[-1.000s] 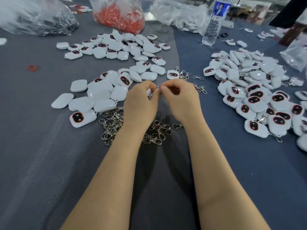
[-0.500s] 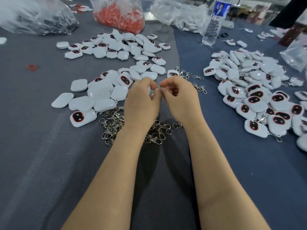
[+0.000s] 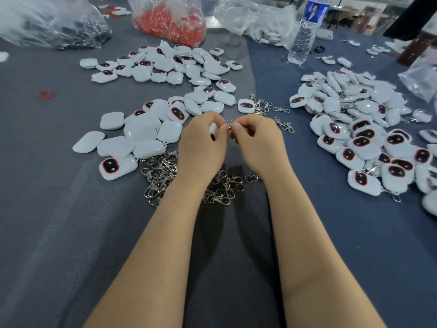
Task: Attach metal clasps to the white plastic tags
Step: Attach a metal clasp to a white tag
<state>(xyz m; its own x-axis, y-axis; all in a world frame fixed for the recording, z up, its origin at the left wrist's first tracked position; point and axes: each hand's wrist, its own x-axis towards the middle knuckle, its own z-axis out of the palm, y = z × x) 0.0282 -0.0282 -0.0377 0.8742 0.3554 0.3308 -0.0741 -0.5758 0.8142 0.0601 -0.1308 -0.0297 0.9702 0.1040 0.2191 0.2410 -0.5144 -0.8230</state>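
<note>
My left hand [image 3: 203, 145] grips a white plastic tag [image 3: 213, 130], mostly hidden inside the curled fingers. My right hand [image 3: 259, 143] faces it, fingertips pinching a small metal clasp ring [image 3: 228, 124] at the tag's edge; the clasp is barely visible. Loose metal clasps [image 3: 160, 176] lie in a heap under and left of my left wrist. Tags without clasps [image 3: 142, 131] are scattered to the left. A pile of tags with clasps attached [image 3: 369, 138] lies to the right.
At the back stand a bag of red parts [image 3: 170, 20], a bag of dark parts [image 3: 59, 27], a clear bag of white parts [image 3: 257, 22] and a water bottle [image 3: 305, 31]. A red ring [image 3: 43, 94] lies far left. Grey cloth [image 3: 59, 233] covers the table.
Both hands stayed together above the clasp heap. The fingertips shifted slightly, parting a little so the tag's white edge shows between them.
</note>
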